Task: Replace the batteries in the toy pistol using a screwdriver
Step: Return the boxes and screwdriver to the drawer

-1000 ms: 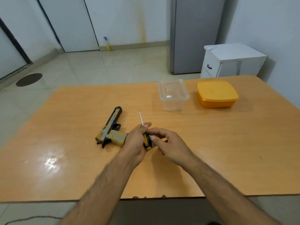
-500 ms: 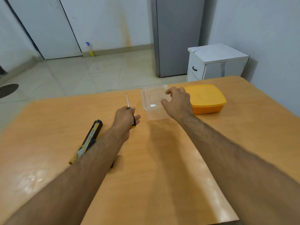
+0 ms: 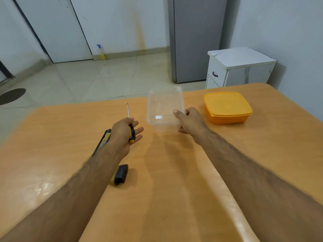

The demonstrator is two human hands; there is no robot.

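1. Head view shows the toy pistol (image 3: 104, 139) lying on the orange table (image 3: 174, 189), toward its left side, mostly hidden beneath the left forearm; its barrel end shows just past the wrist and its black handle end pokes out on the forearm's right.
2. The screwdriver (image 3: 130, 126) is off the table, held upright, with the thin metal shaft pointing up toward the far edge and the black-and-yellow handle lying in the palm.
3. The left hand (image 3: 122, 133) has a partial grip on that handle: thumb and forefinger pinch it near the shaft, while the other fingers are spread loose.
4. The right hand (image 3: 189, 120) has its grip closed on the near right corner of a clear plastic container (image 3: 165, 107), thumb over the rim and fingers beneath; the container is tilted, its opening turned toward the camera, and it looks lifted off the table.
5. A lidded orange box (image 3: 227, 106) sits near the far right corner, just right of the clear container.
6. Beyond the far edge stand a white cabinet (image 3: 241, 67), a grey fridge (image 3: 195, 37), and a spray bottle (image 3: 101, 52) by the wall.
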